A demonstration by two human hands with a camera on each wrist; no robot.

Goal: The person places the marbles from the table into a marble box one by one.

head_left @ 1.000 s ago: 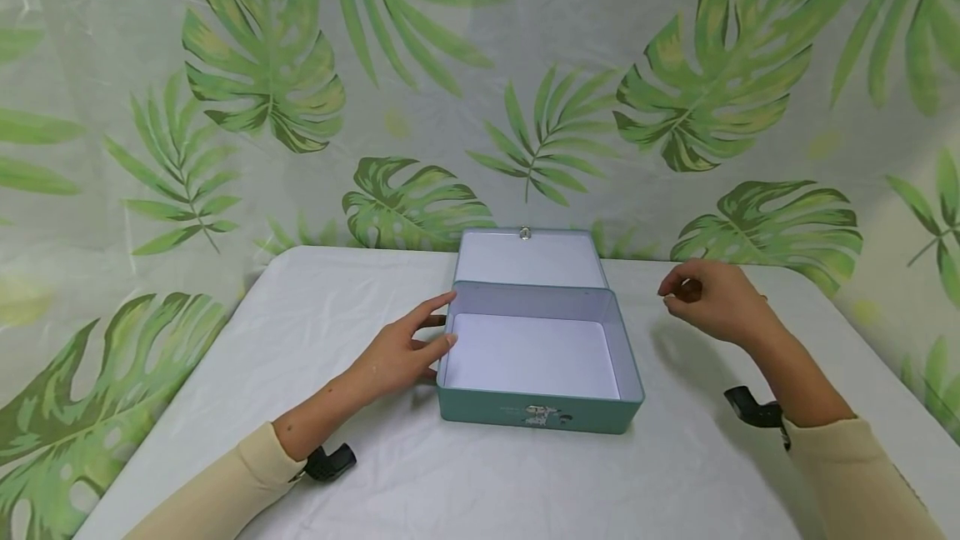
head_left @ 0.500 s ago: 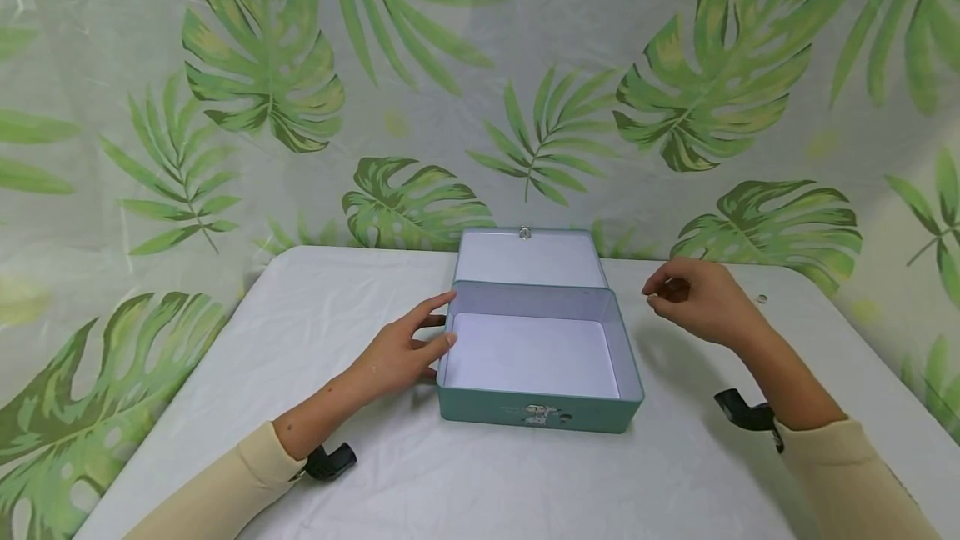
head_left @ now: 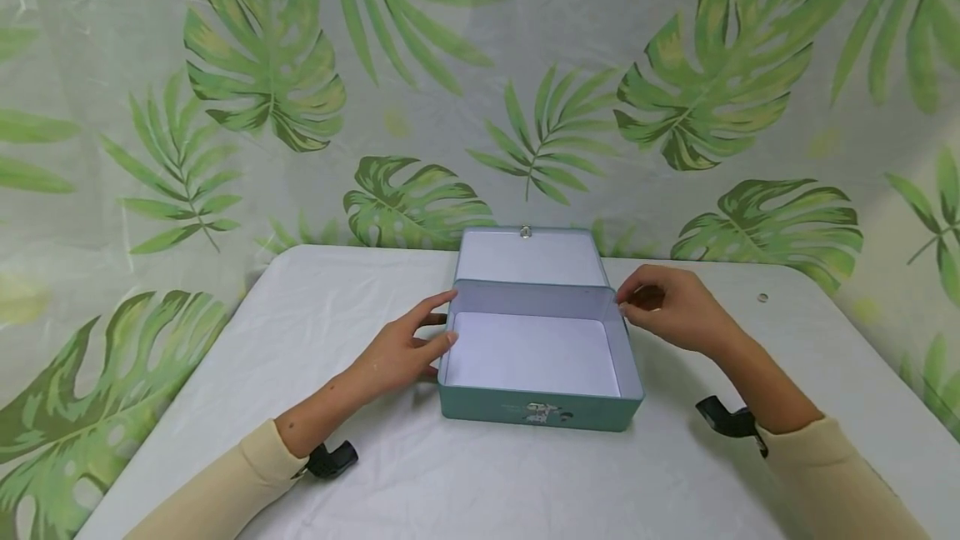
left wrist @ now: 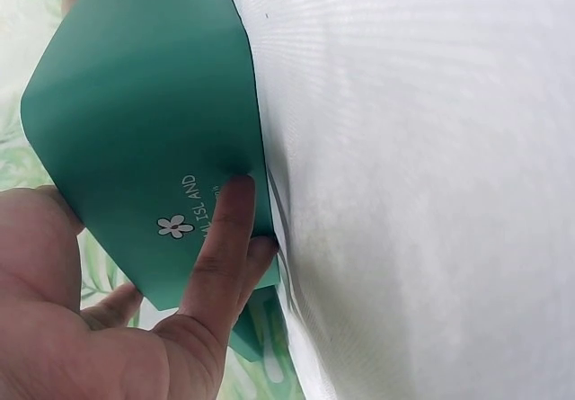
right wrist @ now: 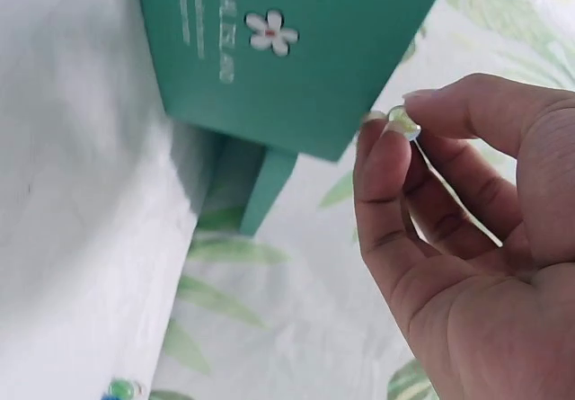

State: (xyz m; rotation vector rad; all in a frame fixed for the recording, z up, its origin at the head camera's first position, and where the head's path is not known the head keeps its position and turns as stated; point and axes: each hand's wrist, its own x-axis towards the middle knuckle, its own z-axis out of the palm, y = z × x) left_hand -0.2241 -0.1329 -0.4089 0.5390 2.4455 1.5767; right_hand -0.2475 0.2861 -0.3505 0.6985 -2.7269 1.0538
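From the head we see the green, white-lined box, long axis left to right, lid open rearward; from the left wrist, our left hand spread against its flowered wall; from the right wrist, our right hand pinching a round, glassy, yellowish marble beside the box.

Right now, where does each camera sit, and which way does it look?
Head: on the person's head, looking forward and down at the open box; both sleeves, the left hand and the right hand show.
Left wrist: on that wrist, looking along the left hand at the box's left side; only that hand shows clearly.
Right wrist: on that wrist, looking at the right hand pinching a bead by the box's right side.
Both wrist views share the box, from opposite sides.
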